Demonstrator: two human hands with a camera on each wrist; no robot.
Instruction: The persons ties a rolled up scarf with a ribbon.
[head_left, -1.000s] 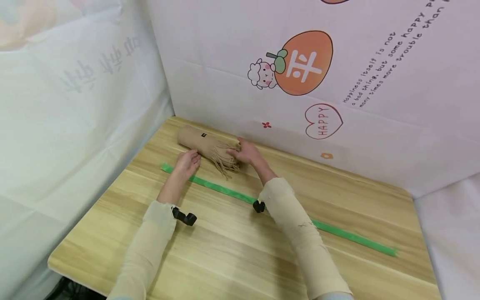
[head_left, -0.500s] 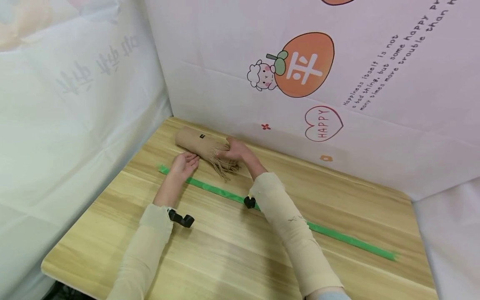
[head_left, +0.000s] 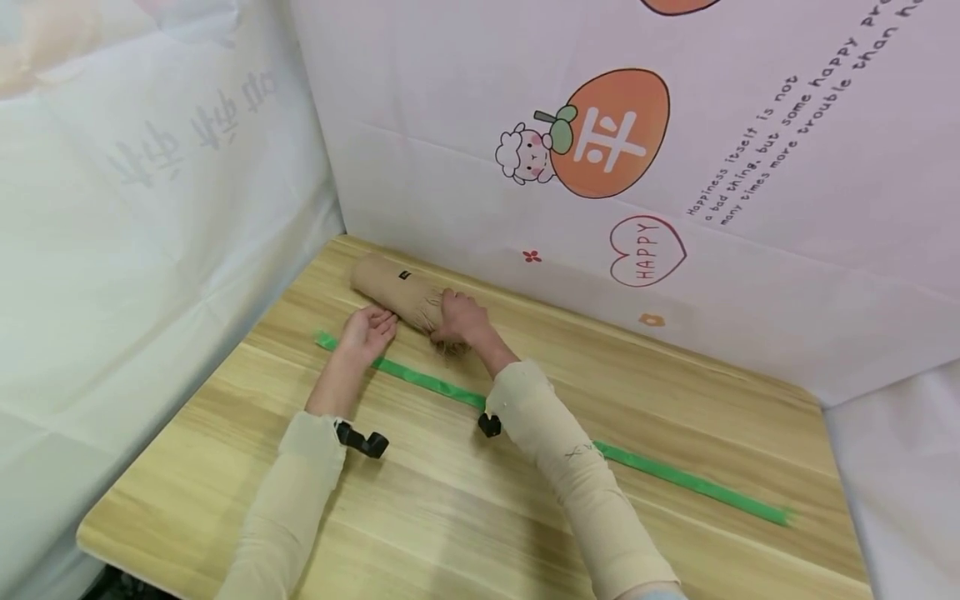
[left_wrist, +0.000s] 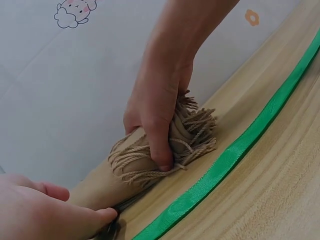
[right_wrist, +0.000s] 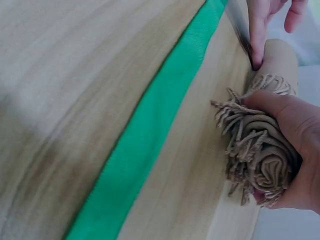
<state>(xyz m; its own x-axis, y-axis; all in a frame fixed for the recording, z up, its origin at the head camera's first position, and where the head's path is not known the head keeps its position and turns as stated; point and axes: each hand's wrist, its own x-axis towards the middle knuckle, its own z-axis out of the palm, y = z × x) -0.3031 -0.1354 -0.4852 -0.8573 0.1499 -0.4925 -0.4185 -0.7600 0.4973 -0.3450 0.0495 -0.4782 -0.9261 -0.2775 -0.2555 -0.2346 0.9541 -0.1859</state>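
Note:
A tan scarf (head_left: pixel 386 286), rolled into a tube with a small black label on top, lies slantwise at the table's back left corner. My right hand (head_left: pixel 462 320) grips its fringed end, the thumb on the near side and the fingers over the far side. In the right wrist view the coiled layers of the roll's end and the loose fringe (right_wrist: pixel 245 137) show beside that hand. The left hand (head_left: pixel 365 333) is at the near side of the roll, fingers loosely extended. One fingertip (left_wrist: pixel 107 215) is right at the scarf's lower edge in the left wrist view.
A green ribbon (head_left: pixel 690 481) runs diagonally across the wooden table (head_left: pixel 435 500), passing beneath the right forearm. White printed cloth walls (head_left: pixel 450 100) stand close behind and to the left. Black mounts (head_left: pixel 363 440) are fastened at both wrists.
My right hand has slid left and nearer along the fringe and closed round the roll's end, gathering the loose strands. The left hand and the roll have hardly moved.

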